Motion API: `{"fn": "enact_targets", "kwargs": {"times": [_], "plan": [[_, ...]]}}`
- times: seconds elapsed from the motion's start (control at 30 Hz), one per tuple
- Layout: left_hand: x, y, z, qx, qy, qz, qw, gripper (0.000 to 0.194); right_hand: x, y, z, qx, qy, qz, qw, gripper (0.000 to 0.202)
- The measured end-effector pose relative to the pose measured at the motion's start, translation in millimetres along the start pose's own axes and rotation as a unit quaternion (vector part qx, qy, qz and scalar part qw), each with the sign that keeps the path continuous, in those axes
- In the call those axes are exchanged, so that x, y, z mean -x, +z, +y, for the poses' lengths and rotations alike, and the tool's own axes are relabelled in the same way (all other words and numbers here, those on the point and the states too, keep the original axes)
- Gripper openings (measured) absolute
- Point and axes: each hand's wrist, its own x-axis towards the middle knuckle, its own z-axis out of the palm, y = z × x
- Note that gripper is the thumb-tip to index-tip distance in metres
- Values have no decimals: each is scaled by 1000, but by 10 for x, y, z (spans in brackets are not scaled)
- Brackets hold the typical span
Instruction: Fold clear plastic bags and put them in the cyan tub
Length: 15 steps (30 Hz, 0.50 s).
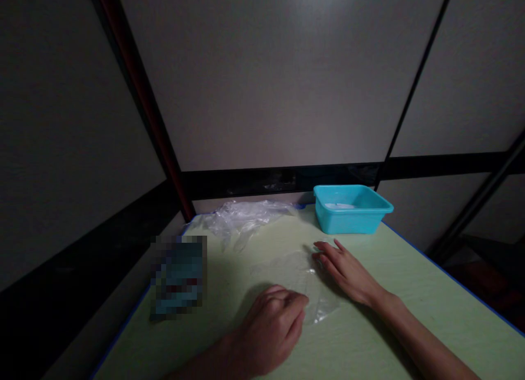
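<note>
A thin clear plastic bag (287,268) lies spread on the pale green table (414,298) in front of me. At its near left side my left hand (273,328) is closed, with the fingers curled and the fingertips pinching the plastic edge. My right hand (348,273) is open at the bag's right side, its fingers stretched out and apart over the film. Whether those fingertips press on the plastic I cannot tell.
A turquoise plastic basin (350,221) with something white inside stands at the back right. Crumpled clear plastic bags (246,213) lie along the back edge. A blurred-out bluish packet-like item (180,279) is at the left. Panelled walls (279,95) rise behind the table.
</note>
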Motion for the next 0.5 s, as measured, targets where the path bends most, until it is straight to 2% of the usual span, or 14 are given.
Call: {"fn": "enact_targets", "kwargs": {"times": [0.2, 0.37, 0.43, 0.5], "plan": [[-11, -91, 232, 51, 30, -113, 992, 18, 1, 20, -72, -38, -57, -33, 997, 32], [31, 31, 359, 80, 94, -203, 971, 15, -11, 17, -284, -70, -123, -95, 985, 31], [60, 96, 379, 106, 140, -209, 962, 19, -7, 11, -380, -81, -164, -122, 976, 32], [71, 110, 366, 136, 179, -189, 956, 22, 5, 10, -425, -97, -187, -117, 970, 33]]}}
